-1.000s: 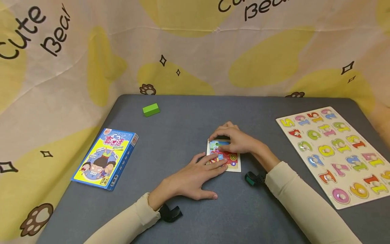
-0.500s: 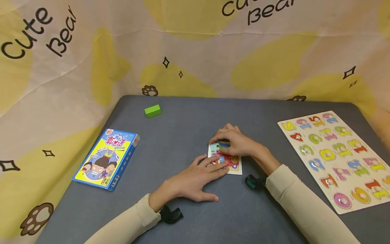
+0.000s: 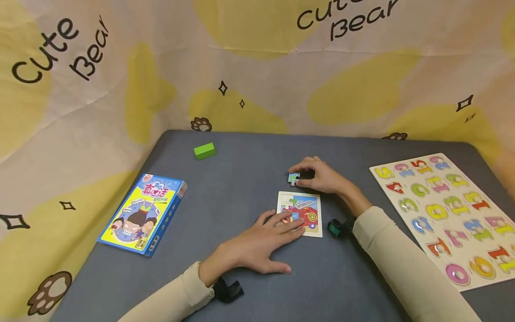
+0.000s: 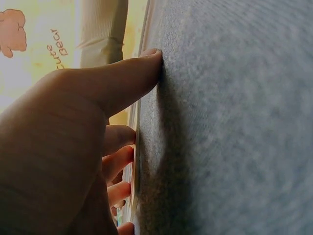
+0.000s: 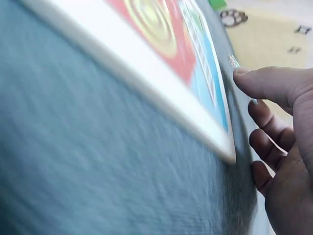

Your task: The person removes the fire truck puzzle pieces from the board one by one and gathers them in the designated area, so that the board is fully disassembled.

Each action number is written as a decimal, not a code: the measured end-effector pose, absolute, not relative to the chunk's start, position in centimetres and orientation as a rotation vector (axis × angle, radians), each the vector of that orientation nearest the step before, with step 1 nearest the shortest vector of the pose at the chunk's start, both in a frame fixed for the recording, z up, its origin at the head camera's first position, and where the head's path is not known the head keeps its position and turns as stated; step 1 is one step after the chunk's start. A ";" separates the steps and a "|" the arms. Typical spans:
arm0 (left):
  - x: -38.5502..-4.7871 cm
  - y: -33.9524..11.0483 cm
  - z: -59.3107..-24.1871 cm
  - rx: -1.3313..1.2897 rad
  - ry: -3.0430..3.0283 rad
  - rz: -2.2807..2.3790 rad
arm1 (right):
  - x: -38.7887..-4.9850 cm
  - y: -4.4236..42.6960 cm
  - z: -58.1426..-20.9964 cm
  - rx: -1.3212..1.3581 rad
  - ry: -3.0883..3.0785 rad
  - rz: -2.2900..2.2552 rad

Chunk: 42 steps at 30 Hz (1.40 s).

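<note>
My right hand (image 3: 322,175) pinches a small blue-green jigsaw piece (image 3: 293,178) between thumb and fingers, a little beyond the far edge of the puzzle board. In the right wrist view only a thin edge of the jigsaw piece (image 5: 234,61) shows by the thumb. The puzzle board (image 3: 318,232) has a pale frame and a picture with a red vehicle and a ladder. Its near left part is covered by my left hand (image 3: 259,245), whose spread, straight fingers rest on it. In the left wrist view, the thumb (image 4: 129,78) touches the tabletop.
A board of colourful knobbed numbers (image 3: 432,232) lies at the right. To the left is a blue and yellow card box (image 3: 138,212). A green block (image 3: 205,151) sits near the back edge of the grey table (image 3: 241,179). Patterned cloth (image 3: 257,67) hangs behind.
My right hand has lifted the jigsaw piece off the puzzle board and moved it away past the far edge, uncovering the upper picture. The left hand stays on the board.
</note>
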State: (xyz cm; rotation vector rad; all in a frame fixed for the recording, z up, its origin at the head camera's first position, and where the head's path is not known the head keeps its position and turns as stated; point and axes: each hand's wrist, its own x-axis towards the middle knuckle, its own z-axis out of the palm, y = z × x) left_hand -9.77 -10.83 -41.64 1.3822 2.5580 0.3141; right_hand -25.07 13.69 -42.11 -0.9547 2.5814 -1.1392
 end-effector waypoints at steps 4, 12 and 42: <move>-9.9 -10.9 -41.6 1.380 2.556 0.342 | -26.2 14.5 -42.4 -0.865 2.620 -1.119; -10.1 -11.0 -41.8 1.389 2.559 0.374 | -27.6 14.8 -42.1 -0.778 2.676 -1.053; -10.2 -11.1 -42.0 1.414 2.570 0.387 | -30.8 13.4 -42.6 -0.362 2.879 -1.062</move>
